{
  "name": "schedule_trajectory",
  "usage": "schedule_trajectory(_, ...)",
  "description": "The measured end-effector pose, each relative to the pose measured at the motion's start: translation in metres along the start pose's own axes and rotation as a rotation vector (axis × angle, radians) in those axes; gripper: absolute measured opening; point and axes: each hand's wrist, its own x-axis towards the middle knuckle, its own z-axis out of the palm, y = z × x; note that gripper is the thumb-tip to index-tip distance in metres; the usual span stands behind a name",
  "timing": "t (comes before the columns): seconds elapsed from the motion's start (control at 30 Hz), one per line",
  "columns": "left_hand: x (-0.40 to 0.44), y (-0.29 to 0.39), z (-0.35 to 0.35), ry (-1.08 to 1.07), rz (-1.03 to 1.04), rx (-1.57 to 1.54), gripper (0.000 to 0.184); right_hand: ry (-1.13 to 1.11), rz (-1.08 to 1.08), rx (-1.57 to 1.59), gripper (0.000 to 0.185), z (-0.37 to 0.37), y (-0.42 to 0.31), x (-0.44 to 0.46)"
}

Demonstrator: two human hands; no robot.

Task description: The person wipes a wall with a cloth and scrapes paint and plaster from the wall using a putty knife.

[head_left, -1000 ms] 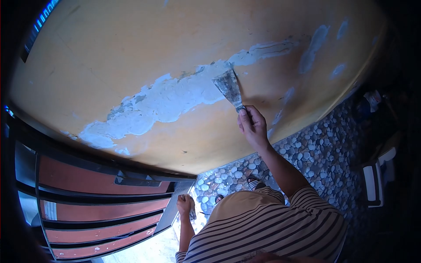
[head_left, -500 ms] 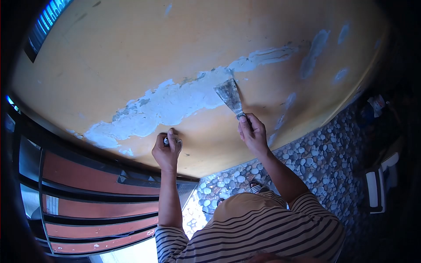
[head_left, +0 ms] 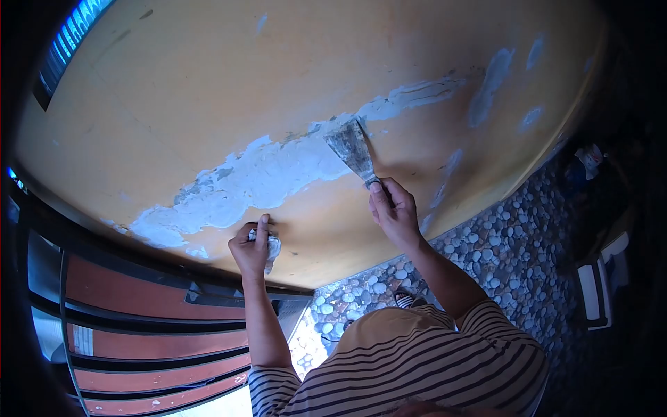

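Note:
My right hand (head_left: 394,212) grips the handle of a putty knife (head_left: 353,149), whose broad, smeared blade lies at the long streak of white filler (head_left: 243,179) on the tan wall (head_left: 208,83). Lower left of it, my left hand (head_left: 251,249) is closed around a crumpled whitish thing (head_left: 272,251), perhaps a bag or wrapper, close to the wall below the streak. Its thumb points up toward the filler.
Red-brown panels with dark bars (head_left: 160,342) stand at the lower left. Pebble-patterned floor (head_left: 486,243) runs below the wall. A white-framed object (head_left: 594,295) and a bottle-like item (head_left: 587,163) are at the right. Smaller filler patches (head_left: 492,87) mark the wall.
My left hand has risen from low beside the panels to the wall, with the whitish thing now showing in it. The putty knife blade has shifted slightly left and down in view.

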Motion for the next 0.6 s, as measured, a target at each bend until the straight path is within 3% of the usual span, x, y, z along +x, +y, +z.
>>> schedule_trajectory(0.6, 0.008, -0.009, -0.008, -0.055, 0.031, -0.08, 0.032, 0.023, 0.016, -0.031, 0.026, -0.005, -0.013, -0.003)
